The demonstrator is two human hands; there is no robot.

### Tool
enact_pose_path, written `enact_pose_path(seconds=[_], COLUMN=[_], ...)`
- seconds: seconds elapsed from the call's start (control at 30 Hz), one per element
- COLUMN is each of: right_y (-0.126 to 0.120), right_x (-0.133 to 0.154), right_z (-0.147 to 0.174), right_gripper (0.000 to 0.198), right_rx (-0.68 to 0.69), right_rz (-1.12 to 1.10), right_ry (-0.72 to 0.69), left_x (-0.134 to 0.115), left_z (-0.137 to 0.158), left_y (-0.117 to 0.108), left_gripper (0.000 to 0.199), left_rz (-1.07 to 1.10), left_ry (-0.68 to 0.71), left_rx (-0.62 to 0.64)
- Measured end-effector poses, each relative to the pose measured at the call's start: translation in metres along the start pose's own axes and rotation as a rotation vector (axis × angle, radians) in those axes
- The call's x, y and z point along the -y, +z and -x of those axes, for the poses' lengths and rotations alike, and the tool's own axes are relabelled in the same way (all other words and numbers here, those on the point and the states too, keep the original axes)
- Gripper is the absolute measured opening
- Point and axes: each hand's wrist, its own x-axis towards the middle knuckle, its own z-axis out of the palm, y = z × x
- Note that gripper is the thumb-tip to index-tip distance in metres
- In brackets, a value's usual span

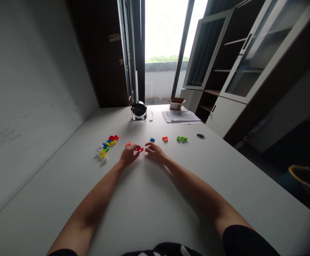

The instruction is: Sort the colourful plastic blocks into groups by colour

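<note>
My left hand (129,155) pinches a small red plastic piece (140,149) between thumb and fingers, just above or on the white table. To the right of that piece, my right hand (155,153) has its fingers curved and apart, with nothing visible between them. An orange piece (128,144) lies just beyond my left hand and is partly covered by it. Past the right fingertips sits a blue piece (152,139). Another orange piece (165,139) and some green pieces (181,139) lie farther right. What exact kind these small pieces are, I cannot tell.
Several red, blue, yellow, green and white pieces (107,145) form a loose cluster at left. Farther back stand a round black device (139,110), papers (181,116) and an open cardboard box (177,103). A round hole (200,136) is near the table's right edge.
</note>
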Motion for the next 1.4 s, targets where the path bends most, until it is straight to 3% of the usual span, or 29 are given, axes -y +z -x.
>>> enact_pose_path(seconds=[0.27, 0.63, 0.87, 1.07, 1.2, 1.4], right_y=[0.011, 0.008, 0.009, 0.015, 0.019, 0.016], right_x=[0.01, 0.011, 0.007, 0.0, 0.005, 0.012], right_z=[0.004, 0.006, 0.004, 0.003, 0.009, 0.014], right_gripper=[0.03, 0.033, 0.032, 0.023, 0.014, 0.008], right_rx=[0.07, 0.033, 0.014, -0.091, -0.088, -0.104], right_rz=[-0.28, -0.228, -0.256, 0.01, 0.226, 0.316], right_ry=[0.027, 0.019, -0.012, -0.078, -0.224, -0.347], left_x=[-0.014, -0.014, -0.007, -0.006, -0.002, 0.007], left_z=[0.0, 0.0, 0.0, 0.0, -0.001, -0.001], left_y=[-0.008, -0.005, 0.0, 0.0, 0.001, 0.009], left_gripper=[0.024, 0.025, 0.033, 0.025, 0.026, 0.021], left_rz=[-0.118, -0.074, 0.085, 0.23, 0.274, 0.443], left_ry=[0.093, 0.079, -0.034, -0.134, -0.198, -0.247], left_rx=[0.059, 0.053, -0.022, -0.016, 0.053, 0.066])
